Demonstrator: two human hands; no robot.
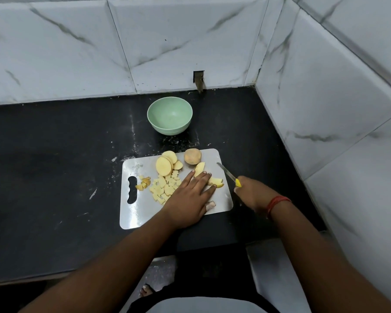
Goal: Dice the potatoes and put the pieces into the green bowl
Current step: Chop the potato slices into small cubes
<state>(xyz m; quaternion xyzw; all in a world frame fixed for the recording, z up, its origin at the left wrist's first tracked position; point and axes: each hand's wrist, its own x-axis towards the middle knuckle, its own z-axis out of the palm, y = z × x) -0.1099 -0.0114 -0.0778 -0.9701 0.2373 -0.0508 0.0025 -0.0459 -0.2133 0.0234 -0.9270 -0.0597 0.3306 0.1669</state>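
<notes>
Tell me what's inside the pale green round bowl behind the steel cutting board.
The pale green round bowl looks empty: its bare inner wall and bottom show, with no potato in it. The diced potato pieces lie on the steel cutting board. Only the near inner wall is hidden by the rim.

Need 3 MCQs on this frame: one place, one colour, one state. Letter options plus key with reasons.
1. Where is the green bowl?
A. on the cutting board
B. on the counter beyond the board
C. in a hand

2. What colour is the knife handle?
A. yellow
B. red
C. black

3. What does the bowl hold?
A. diced potato
B. nothing
C. water

Key:
1 B, it stands on the black counter past the cutting board.
2 A, yellow shows above the right hand.
3 B, the diced pieces lie on the board by the left hand.
</notes>
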